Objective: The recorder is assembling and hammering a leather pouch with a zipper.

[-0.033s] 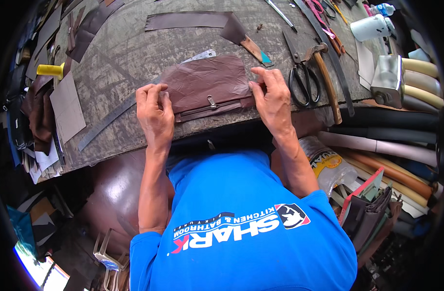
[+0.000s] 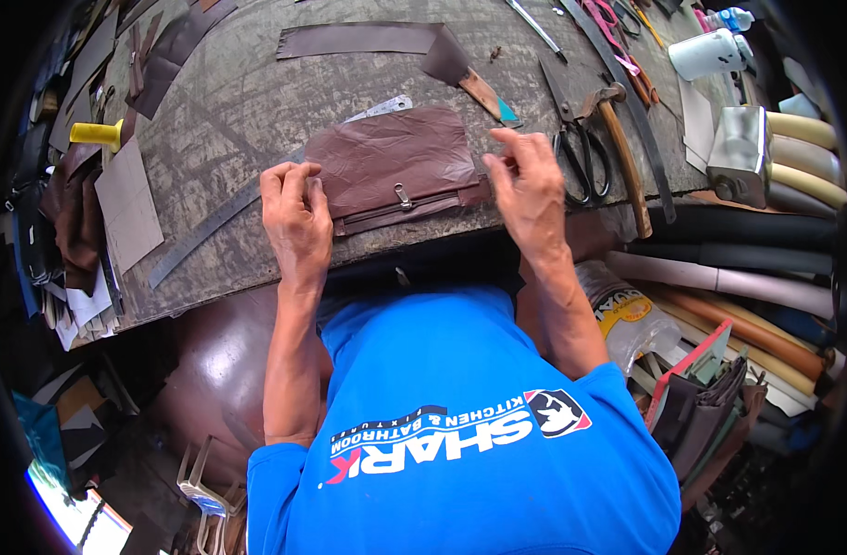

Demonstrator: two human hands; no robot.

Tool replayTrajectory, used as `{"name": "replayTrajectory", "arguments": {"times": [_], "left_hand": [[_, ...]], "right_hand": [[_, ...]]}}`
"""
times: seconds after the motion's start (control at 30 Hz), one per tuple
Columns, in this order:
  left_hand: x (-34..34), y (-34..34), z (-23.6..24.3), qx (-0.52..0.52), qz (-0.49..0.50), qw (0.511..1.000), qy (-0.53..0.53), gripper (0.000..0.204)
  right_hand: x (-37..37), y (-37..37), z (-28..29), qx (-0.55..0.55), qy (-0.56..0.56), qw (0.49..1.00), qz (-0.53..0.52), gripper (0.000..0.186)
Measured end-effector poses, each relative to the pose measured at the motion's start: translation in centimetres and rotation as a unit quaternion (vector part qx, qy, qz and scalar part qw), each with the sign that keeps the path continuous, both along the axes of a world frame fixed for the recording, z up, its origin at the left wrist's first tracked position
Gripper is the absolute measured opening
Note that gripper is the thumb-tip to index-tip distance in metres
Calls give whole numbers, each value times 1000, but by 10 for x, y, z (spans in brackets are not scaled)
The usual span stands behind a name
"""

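Note:
A brown, wrinkled leather piece with a zipper along its lower part lies flat near the bench's front edge, over a metal rule. My left hand is at its left edge, fingers loosely bent and thumb slightly apart from the index finger. Just beyond the right end, my right hand is raised with bent fingers apart, holding nothing. Black-handled scissors lie right of that hand, beside a wooden-handled hammer.
The worn bench holds leather strips, a wooden-handled blade, a long ruler, a yellow object, card pieces, a white bottle and a metal can. Rolls of material are stacked at right.
My right hand has shifted a little to the right, off the leather piece's end. My left hand and the leather piece look almost unchanged.

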State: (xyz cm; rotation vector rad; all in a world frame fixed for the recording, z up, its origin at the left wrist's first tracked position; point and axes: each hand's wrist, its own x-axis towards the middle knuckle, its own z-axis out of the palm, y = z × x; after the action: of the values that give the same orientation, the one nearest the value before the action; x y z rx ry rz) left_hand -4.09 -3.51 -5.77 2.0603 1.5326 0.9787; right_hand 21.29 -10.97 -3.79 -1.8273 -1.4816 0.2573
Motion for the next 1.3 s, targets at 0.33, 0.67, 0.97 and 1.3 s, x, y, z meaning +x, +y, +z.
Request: {"name": "replayTrajectory", "arguments": {"times": [0.33, 0.67, 0.97, 1.3], "left_hand": [[62, -51, 7, 88, -244, 957, 127, 44], [70, -66, -6, 88, -302, 923, 221, 68], [63, -58, -2, 84, -327, 916, 216, 66], [57, -54, -7, 43, -316, 935, 156, 54]], "right_hand": [[169, -42, -13, -102, -256, 942, -189, 35], [138, -52, 24, -47, -213, 963, -155, 33], [20, -93, 24, -120, -104, 982, 107, 55], [9, -83, 4, -80, -110, 986, 99, 59]]}}
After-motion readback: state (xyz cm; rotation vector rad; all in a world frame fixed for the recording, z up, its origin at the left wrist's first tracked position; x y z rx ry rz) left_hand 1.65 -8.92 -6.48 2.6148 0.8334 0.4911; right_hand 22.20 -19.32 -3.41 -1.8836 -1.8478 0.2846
